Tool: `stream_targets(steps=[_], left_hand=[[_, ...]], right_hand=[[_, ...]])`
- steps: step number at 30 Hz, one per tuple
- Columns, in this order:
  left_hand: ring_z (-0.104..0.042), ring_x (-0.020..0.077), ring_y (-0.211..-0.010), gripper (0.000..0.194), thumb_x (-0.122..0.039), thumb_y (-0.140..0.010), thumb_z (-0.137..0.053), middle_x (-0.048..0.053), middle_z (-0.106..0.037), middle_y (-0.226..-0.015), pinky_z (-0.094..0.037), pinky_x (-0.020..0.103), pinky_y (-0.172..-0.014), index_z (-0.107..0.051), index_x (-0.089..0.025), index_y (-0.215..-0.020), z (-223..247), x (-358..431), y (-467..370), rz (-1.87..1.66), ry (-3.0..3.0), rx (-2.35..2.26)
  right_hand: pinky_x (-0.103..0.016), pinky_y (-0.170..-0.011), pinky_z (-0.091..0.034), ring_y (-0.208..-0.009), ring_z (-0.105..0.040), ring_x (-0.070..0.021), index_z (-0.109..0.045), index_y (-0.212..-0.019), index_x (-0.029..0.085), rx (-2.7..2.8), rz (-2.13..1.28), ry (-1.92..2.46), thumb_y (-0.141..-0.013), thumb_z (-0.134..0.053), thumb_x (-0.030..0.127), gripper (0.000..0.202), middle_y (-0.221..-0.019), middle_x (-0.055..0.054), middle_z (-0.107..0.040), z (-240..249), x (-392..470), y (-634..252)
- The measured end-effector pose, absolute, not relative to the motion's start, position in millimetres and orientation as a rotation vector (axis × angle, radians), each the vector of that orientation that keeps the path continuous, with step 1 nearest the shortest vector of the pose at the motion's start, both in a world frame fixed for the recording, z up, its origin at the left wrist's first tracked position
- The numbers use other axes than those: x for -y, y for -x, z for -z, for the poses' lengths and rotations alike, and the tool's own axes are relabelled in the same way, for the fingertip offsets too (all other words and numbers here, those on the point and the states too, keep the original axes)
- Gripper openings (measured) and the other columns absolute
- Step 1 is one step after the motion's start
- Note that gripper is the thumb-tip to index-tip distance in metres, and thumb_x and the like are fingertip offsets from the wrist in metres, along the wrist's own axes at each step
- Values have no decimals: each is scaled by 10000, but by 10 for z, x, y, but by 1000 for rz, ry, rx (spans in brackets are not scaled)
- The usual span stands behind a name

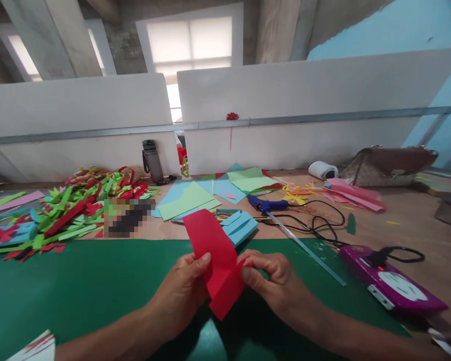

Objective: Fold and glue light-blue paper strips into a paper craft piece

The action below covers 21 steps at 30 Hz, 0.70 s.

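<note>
A strip of red paper is held up above the green mat, its lower end folded over at an angle. My left hand grips its left edge, thumb on top and fingers behind. On the right edge, by the fold, my right hand pinches the paper between thumb and fingers. Just beyond the strip lies a folded light blue paper piece. Behind it, to the right, a blue glue gun rests with a long clear glue stick trailing from it.
Coloured paper scraps pile up at the left near a grey bottle. Green and blue sheets lie at the back. On the right are a purple power strip with black cables, a white roll and a brown handbag.
</note>
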State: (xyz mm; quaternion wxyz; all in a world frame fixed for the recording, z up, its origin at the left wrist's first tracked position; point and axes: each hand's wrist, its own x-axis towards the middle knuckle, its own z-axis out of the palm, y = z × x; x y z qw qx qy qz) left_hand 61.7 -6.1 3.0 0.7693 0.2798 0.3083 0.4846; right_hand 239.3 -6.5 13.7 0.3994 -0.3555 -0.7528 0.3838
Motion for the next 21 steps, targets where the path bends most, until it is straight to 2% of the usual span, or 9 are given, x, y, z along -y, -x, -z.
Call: stream_targets(steps=[4,7,14,18,21], left_hand=[[-646,208,-767,100,-216,-755,-648,92,-696,-863,-503,334,-705,-623,-129,-797,-72,34,-682,-1141,-580,-698],[-639,234,-804,158,-238,-763,-629,114,-684,-910,-492,378,-753,-630,-109,-855,-80,49,-741,-1090,-583,-652],[-630,240,-749,219,-270,-658,-695,97,-679,-794,-495,367,-700,-654,-102,-793,-30,100,-835,-1020,-593,-670],[-628,253,-823,269,-312,-680,-676,117,-681,-894,-490,365,-736,-662,-105,-852,-56,81,-847,-998,-670,-597],[-631,227,-798,238,-314,-733,-643,107,-683,-891,-491,350,-732,-652,-117,-866,-80,44,-849,-1026,-691,-644]], right_hand=[[-264,-724,-398,-774,-521,-152,-538,-612,180,1842,-745,1002,-798,-573,295,221,-779,-15,-551,-161,19,-2389],[-280,-792,-383,-864,-523,-169,-515,-570,177,1771,-670,1028,-769,-578,251,221,-891,-37,-552,-182,-41,-2387],[-246,-600,-381,-615,-476,-121,-457,-503,181,1627,-833,1045,-703,-595,223,246,-634,15,-504,-195,-73,-2395],[-241,-584,-368,-593,-460,-115,-436,-481,179,1571,-861,1038,-692,-589,210,262,-604,19,-503,-190,-75,-2409],[-240,-568,-362,-585,-459,-115,-429,-481,179,1571,-864,1065,-689,-584,217,262,-602,17,-510,-185,-89,-2413]])
